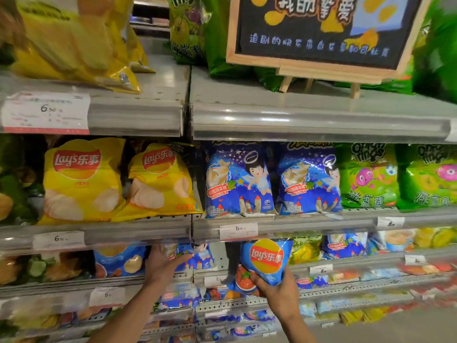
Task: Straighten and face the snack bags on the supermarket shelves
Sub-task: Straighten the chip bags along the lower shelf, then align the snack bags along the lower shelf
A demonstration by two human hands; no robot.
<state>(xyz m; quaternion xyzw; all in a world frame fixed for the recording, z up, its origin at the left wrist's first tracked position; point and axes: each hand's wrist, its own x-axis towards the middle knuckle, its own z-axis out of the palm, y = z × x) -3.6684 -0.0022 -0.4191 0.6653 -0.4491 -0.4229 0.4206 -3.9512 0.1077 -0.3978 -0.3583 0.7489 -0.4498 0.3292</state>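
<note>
Looking through the head view, we face grey metal supermarket shelves that run across the whole frame in stacked tiers, each with a clear price rail along its front edge. At the upper right of the frame a wooden-framed chalkboard sign stands on small easel legs on the top shelf, in front of green bags. White price tags sit in the rails, one large at the upper left, smaller ones lower down. On the middle shelf we see yellow Lay's bags at the left, both leaning a little, then two blue angel-print bags standing upright and facing out, then green onion-ring bags at the right.

Low in the centre of the frame, our right hand grips a blue Lay's bag by its lower end, fingers curled round it. The bag is held in front of the shelf edge, logo facing us, its long axis tilted with the top leaning to the upper left. Our left hand reaches under the shelf rail with fingers fairly straight, touching a blue castle-print bag that stands on the lower shelf, just left of the held bag.
</note>
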